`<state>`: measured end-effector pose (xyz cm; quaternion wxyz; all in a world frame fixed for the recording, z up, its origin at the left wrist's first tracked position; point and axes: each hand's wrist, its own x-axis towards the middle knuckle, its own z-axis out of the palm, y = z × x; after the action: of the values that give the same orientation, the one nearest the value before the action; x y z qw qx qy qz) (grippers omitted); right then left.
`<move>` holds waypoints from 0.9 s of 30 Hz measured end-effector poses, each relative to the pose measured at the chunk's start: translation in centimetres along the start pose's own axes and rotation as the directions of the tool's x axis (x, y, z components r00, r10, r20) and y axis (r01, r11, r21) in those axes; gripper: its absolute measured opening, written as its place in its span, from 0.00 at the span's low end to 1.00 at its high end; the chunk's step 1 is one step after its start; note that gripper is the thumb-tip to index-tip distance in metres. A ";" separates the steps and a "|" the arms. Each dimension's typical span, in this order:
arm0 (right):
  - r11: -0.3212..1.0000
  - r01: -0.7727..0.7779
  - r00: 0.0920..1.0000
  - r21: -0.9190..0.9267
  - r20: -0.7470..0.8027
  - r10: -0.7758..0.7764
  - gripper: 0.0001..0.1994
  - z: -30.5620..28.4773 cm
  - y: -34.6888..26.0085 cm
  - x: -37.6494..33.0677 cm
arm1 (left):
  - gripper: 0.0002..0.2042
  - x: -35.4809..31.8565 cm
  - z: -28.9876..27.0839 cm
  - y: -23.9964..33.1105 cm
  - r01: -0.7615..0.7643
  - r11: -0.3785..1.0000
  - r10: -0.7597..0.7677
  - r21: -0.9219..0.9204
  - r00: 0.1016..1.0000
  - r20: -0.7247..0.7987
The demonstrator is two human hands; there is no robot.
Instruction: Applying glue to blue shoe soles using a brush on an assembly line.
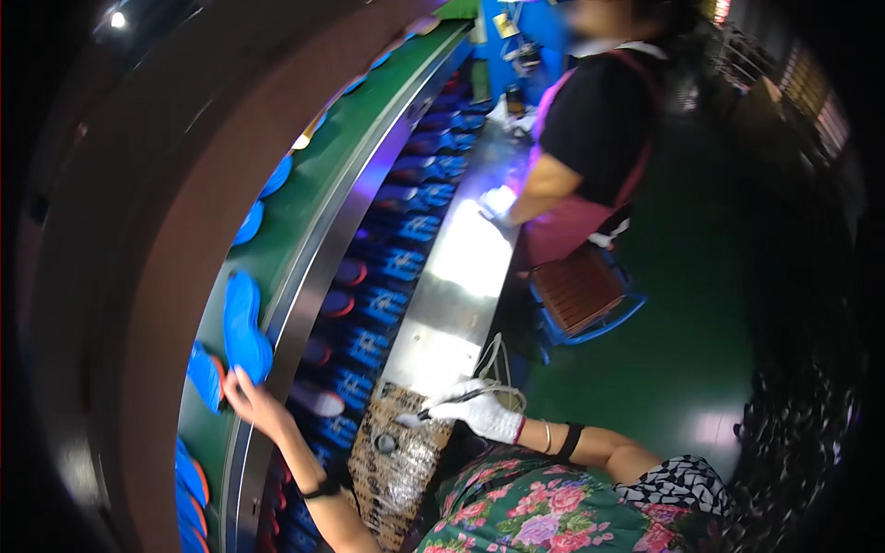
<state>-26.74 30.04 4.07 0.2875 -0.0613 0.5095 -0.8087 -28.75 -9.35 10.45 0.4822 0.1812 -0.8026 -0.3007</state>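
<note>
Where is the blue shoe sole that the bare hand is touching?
In the head view, the blue sole lies left on the green conveyor belt, at the left hand fingertips.

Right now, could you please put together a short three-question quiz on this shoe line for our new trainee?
1. True or false: the person's left hand touches a blue shoe sole on the green conveyor belt.
2. What does the right hand, in a white glove, hold? A) a thin dark tool B) a shoe box C) a cup
3. Fill in: the co-worker farther along the steel bench wears a ____ apron.

Key: 1 true; 2 A; 3 pink.
</note>
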 end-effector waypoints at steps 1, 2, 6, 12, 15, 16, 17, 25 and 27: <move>0.999 -0.020 1.000 0.035 0.002 0.020 0.09 -0.2 0.6 0.2 | 0.14 -1.8 -1.0 3.3 0.142 0.985 -0.143 -0.094 0.990 -0.001; 1.000 0.022 1.000 -0.012 0.003 -0.022 0.10 0.5 -0.5 -0.1 | 0.20 -3.2 -1.6 6.4 0.191 0.961 -0.196 -0.202 0.980 -0.008; 0.997 0.077 0.997 -0.004 -0.006 -0.077 0.10 0.7 -0.8 -0.6 | 0.43 -8.2 -1.6 9.5 0.306 0.811 -0.332 -0.499 0.942 0.039; 0.999 0.040 0.998 -0.019 -0.046 -0.041 0.11 4.5 -6.4 -1.7 | 0.38 -9.0 -1.1 6.9 0.598 0.497 -0.535 -0.628 0.781 0.321; 0.997 0.054 0.999 0.056 -0.006 -0.054 0.11 6.2 -8.8 -1.9 | 0.34 -8.9 -1.2 5.8 0.705 0.313 -0.534 -0.637 0.685 0.496; 1.000 -0.003 1.000 0.025 -0.012 0.004 0.11 6.8 -10.1 -2.2 | 0.33 -9.1 -1.2 7.1 0.699 0.338 -0.488 -0.630 0.703 0.518; 0.998 -0.060 0.998 -0.007 -0.021 0.060 0.11 7.2 -10.8 -2.4 | 0.33 -9.4 -1.0 6.9 0.704 0.329 -0.480 -0.630 0.699 0.530; 0.990 0.098 0.971 0.103 0.206 -0.118 0.12 9.6 -9.4 -0.4 | 0.26 -17.1 -3.6 4.8 0.862 -0.111 -0.385 -0.495 0.422 0.821; 0.987 0.123 0.963 0.107 0.226 -0.145 0.12 10.0 -9.0 -0.6 | 0.24 -17.8 -3.8 6.9 0.854 -0.207 -0.418 -0.477 0.363 0.833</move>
<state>-25.94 25.39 16.68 0.2924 -0.1766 0.4294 -0.8360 -17.07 5.05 4.50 0.0782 0.2030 -0.3069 -0.9266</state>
